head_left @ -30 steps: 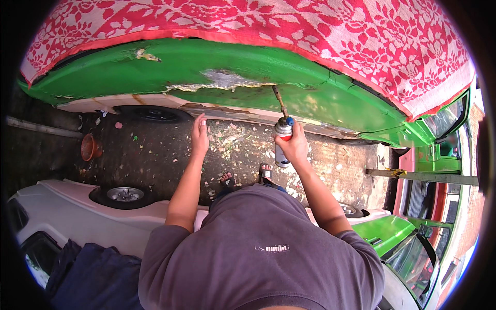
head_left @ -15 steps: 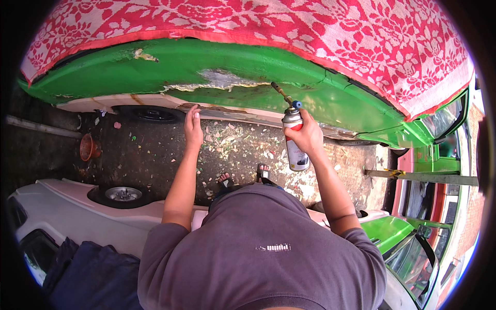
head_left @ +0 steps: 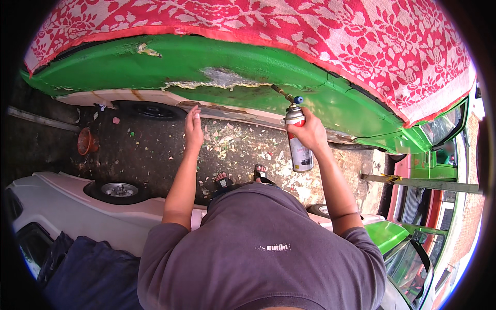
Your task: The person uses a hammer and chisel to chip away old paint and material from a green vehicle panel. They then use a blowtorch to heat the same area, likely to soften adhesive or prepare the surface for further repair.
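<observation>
My right hand [head_left: 313, 131] is wrapped round the can of a gas torch [head_left: 301, 155], a white and red canister with a blue-knobbed burner head. Its brass nozzle [head_left: 279, 91] points up and left at the green car body [head_left: 170, 62], close to the right end of a bare grey patch [head_left: 225, 77] with a ragged, flaking edge. No flame can be made out. My left hand [head_left: 194, 130] holds nothing. Its fingers are stretched out beside the car's pale lower sill [head_left: 170, 98], and I cannot tell whether they touch it.
A red and white floral cloth [head_left: 248, 20] covers the top of the green car. Paint flakes [head_left: 232, 139] litter the ground round my feet. Behind me stands a pale car [head_left: 103, 217]; a reddish-brown bucket [head_left: 87, 141] lies at left. A metal bar [head_left: 429, 182] juts in from the right.
My right hand has shifted slightly right, and the torch can leans a little more, its nozzle still by the patch's edge. My left hand stays almost where it was.
</observation>
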A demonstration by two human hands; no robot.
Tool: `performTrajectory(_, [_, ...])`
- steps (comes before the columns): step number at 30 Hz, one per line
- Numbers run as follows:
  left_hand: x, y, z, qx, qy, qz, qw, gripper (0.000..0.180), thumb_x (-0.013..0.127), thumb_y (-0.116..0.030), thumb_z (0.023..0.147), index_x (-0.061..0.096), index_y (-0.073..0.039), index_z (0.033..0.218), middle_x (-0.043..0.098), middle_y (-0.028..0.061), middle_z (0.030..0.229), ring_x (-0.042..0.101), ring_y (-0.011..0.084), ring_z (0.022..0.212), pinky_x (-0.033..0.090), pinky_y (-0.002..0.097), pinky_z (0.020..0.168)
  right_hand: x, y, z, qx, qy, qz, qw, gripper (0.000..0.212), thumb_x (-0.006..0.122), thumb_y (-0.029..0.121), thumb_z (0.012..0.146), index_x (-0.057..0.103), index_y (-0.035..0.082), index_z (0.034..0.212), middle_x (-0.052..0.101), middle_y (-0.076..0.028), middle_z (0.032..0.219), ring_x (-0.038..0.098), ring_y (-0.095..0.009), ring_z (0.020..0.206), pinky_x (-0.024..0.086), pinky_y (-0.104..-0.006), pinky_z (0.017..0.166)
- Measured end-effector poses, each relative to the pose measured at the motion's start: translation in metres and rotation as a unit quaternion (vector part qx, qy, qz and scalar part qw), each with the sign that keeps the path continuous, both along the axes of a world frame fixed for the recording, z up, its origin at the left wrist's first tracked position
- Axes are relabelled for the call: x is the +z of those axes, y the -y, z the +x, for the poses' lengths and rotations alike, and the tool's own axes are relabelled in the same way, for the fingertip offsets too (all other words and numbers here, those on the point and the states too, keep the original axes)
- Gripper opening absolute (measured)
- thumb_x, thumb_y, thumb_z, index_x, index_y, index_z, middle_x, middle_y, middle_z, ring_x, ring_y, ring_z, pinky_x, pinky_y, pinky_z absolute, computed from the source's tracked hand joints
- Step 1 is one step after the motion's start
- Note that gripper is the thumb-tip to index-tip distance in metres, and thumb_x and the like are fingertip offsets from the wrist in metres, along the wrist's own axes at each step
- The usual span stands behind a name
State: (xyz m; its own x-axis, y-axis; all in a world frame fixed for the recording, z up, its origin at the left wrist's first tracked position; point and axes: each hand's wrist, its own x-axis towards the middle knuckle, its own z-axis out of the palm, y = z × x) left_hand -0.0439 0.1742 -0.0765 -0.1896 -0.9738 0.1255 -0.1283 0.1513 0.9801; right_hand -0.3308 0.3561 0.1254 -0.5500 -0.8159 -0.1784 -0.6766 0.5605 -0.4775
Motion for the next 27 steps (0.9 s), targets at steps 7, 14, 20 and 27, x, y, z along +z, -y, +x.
performTrajectory(7, [0.000,0.005,-0.002,0.002,-0.010,0.003,1.000,0.035,0.042,-0.023,0.102,0.053,-0.005,0.130,0.060,0.0111,0.119,0.055,0.0205,0.111,0.040,0.0324,0.098,0.001,0.003,0.001,-0.003,-0.007,-0.003,1.000,0.068,0.070,0.039,0.064,0.058,0.004,0.121,0.069,-0.021,0.096,0.067,-0.036,0.092,0.052,-0.0437,0.082])
performTrajectory(14, [0.000,0.007,-0.001,0.004,-0.006,-0.010,1.000,0.034,0.043,-0.023,0.102,0.053,-0.003,0.129,0.060,0.0109,0.118,0.055,0.0202,0.111,0.041,0.0323,0.098,0.001,0.004,0.000,-0.009,0.003,0.004,1.000,0.069,0.070,0.040,0.064,0.057,0.004,0.122,0.068,-0.021,0.098,0.067,-0.035,0.093,0.052,-0.0430,0.082])
performTrajectory(20, [-0.007,0.012,0.006,0.011,-0.003,-0.011,1.000,0.039,0.042,-0.032,0.103,0.052,-0.008,0.132,0.060,0.0063,0.118,0.054,0.0179,0.110,0.041,0.0319,0.093,-0.001,0.015,0.010,0.003,0.022,0.007,1.000,0.070,0.072,0.039,0.064,0.057,0.004,0.123,0.068,-0.022,0.099,0.066,-0.036,0.094,0.050,-0.0424,0.084])
performTrajectory(27, [-0.009,0.019,0.015,0.017,0.014,-0.029,0.999,0.040,0.040,-0.032,0.103,0.052,-0.008,0.133,0.060,0.0059,0.119,0.054,0.0178,0.109,0.041,0.0317,0.092,-0.002,0.009,0.008,-0.007,0.000,0.004,1.000,0.069,0.071,0.041,0.063,0.057,0.005,0.121,0.068,-0.021,0.098,0.066,-0.036,0.094,0.051,-0.0431,0.084])
